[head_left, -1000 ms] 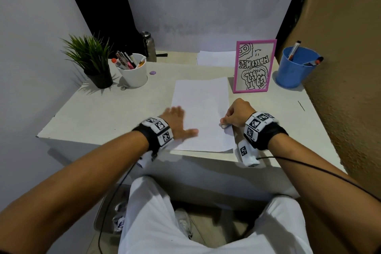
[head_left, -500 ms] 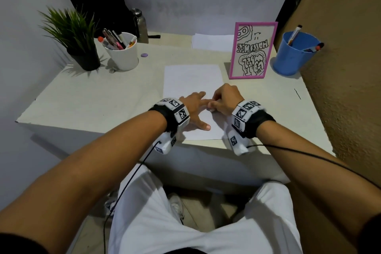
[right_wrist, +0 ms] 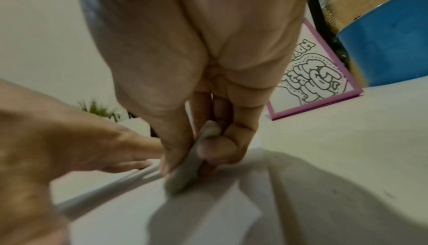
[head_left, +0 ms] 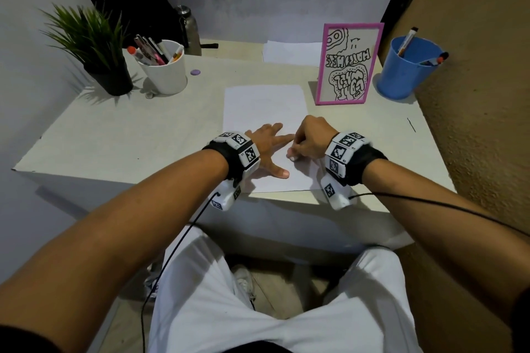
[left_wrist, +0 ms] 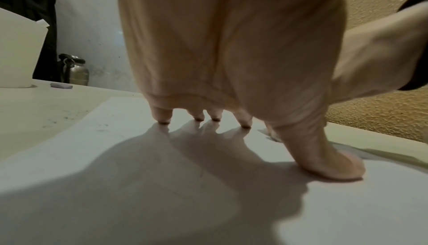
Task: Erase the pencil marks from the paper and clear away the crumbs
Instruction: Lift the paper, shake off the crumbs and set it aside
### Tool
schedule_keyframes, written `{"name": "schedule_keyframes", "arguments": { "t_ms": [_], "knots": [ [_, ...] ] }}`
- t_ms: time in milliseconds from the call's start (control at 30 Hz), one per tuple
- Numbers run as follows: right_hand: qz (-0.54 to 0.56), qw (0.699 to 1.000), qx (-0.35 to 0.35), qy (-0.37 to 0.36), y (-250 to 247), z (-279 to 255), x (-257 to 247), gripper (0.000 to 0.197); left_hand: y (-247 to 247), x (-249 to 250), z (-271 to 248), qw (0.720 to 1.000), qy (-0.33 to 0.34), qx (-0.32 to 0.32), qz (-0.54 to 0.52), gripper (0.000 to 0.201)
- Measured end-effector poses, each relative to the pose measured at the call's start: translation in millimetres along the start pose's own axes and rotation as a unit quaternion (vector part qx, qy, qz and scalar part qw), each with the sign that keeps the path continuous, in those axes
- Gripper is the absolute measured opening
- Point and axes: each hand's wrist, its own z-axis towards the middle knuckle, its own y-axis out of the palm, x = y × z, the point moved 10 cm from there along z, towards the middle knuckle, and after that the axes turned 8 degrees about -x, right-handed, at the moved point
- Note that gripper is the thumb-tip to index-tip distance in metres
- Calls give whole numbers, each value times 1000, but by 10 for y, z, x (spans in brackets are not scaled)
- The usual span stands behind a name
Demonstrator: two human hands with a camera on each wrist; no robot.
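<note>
Since a second ago your left hand [head_left: 265, 143] has slid inward, splayed flat, pinning the paper [head_left: 263, 112] at centre frame on the worktop [head_left: 129, 135]. Your right hand [head_left: 309, 140] pinches the eraser [right_wrist: 185, 172] against the sheet: you're erasing. Next, short firm strokes, then sweep the crumbs.

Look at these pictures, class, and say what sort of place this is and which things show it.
Probably a home study desk in a room corner: a white cup of pens and markers, a sheet of paper on the desk, and a pink-framed doodle drawing propped beside a blue pen cup.
</note>
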Motion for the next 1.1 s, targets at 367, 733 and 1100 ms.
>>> {"name": "schedule_keyframes", "arguments": {
  "t_ms": [367,733,1100],
  "knots": [
    [77,986,80,127,-200,-87,393,34,45,-31,2,1000,2,-4,-20,111],
    [119,972,72,189,-232,-162,441,42,-18,-24,-104,999,19,30,-29,82],
    [118,971,97,184,-264,-154,455,35,-241,245,-508,981,124,148,-25,48]
  ]
}}
